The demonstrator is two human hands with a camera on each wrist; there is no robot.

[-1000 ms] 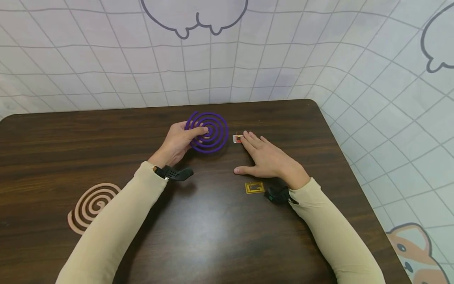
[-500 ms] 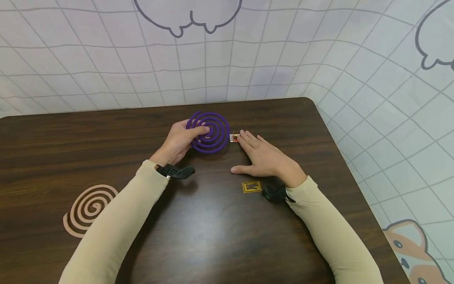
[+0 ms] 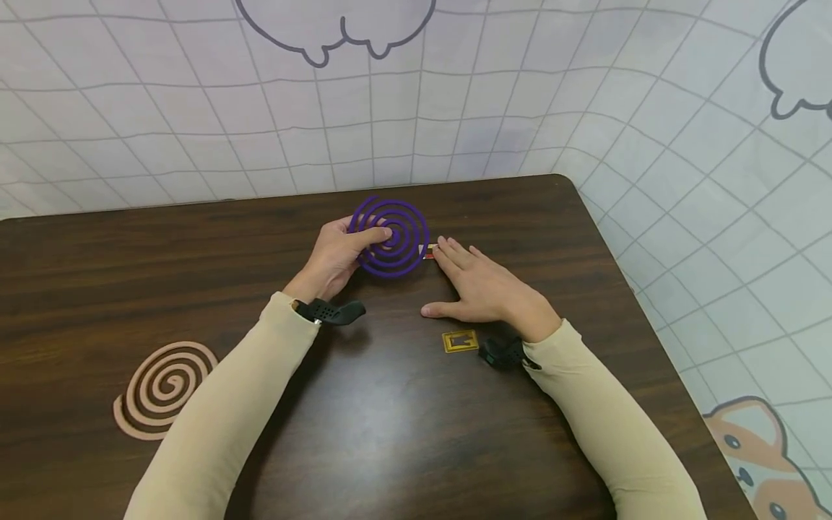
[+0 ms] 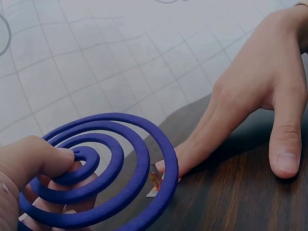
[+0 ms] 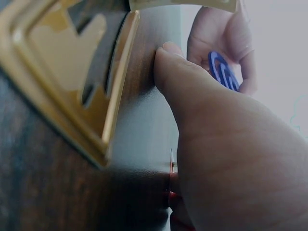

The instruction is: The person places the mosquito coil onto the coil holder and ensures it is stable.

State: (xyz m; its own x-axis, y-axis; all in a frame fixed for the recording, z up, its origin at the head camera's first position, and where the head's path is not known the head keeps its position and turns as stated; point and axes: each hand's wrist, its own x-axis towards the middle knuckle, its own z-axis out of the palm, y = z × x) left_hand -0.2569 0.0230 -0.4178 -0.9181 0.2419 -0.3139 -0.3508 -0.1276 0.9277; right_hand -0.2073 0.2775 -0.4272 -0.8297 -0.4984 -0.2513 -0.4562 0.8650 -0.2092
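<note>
My left hand (image 3: pixel 334 256) pinches a purple mosquito coil (image 3: pixel 395 237) near its centre, thumb on top and fingers beneath. In the left wrist view the coil (image 4: pixel 142 166) is tilted, its outer ring overlapping a small metal coil stand (image 4: pixel 153 193) on the table. A thin tab rises from that stand. Fingertips of my right hand (image 3: pixel 484 289) rest at the stand's right side, the fingers straight and the thumb spread away. Below that thumb lies a gold-coloured plate with a cut-out (image 5: pixel 57 53), flat on the table.
A tan mosquito coil (image 3: pixel 172 383) lies at the left of the dark wooden table (image 3: pixel 364 433), partly covered by the left sleeve. A white grid-patterned cloth (image 3: pixel 260 108) hangs behind and along the right side. Both wrists wear dark straps.
The left hand has moved slightly right with the purple coil, whose outer edge now overlaps the small stand. The right hand keeps its place on the stand. The head view has shifted a little.
</note>
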